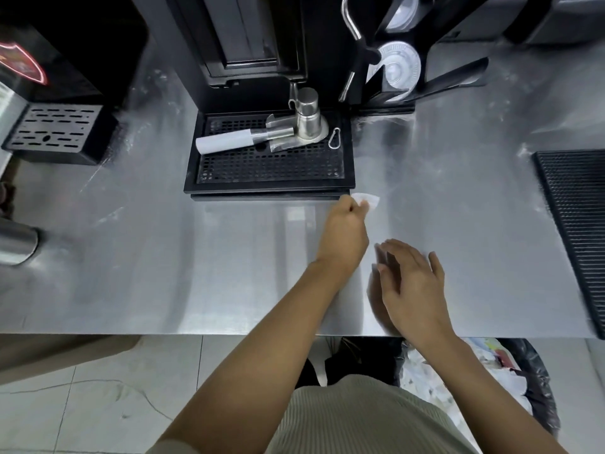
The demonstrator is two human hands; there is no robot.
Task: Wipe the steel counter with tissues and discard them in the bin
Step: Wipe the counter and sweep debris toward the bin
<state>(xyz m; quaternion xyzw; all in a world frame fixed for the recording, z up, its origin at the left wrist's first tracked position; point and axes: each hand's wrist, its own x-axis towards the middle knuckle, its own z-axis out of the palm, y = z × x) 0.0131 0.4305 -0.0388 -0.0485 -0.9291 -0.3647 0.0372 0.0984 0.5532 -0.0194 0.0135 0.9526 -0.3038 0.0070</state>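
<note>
Ribbed beige top [343, 421] sits nearest, w/ both bare forearms reaching out over the near edge of the counter [147, 257]. Left hand [345, 231] is furthest out: its fingers [358, 209] are curled round a small crumpled white tissue [369, 200], which lies pressed to the steel just beside the near-right corner of the black drip tray [348, 178]. Right hand [409, 283] is nearer and to the right, fingers straight and spread, holding nothing; can't tell if it touches the steel or hovers just above. Step in hand looks like wiping along the tray's front edge. To do it well: flatten the wad so more paper meets the surface, press evenly, run overlapping strokes w/ the brushed grain, get right into the seam by the tray, refold once soiled. Counter is smooth brushed steel, glossy, w/ whitish smears far left & far right, so plenty is prob. left to wipe. Tray has a perforated grid top & carries a portafilter [229, 142] w/ pale cylindrical handle. Ridged black rubber mat [579, 224] lies at the right. Bin [537, 388], lined w/ a crinkly black bag and holding paper waste, stands on the floor below the counter's near-right edge.
</note>
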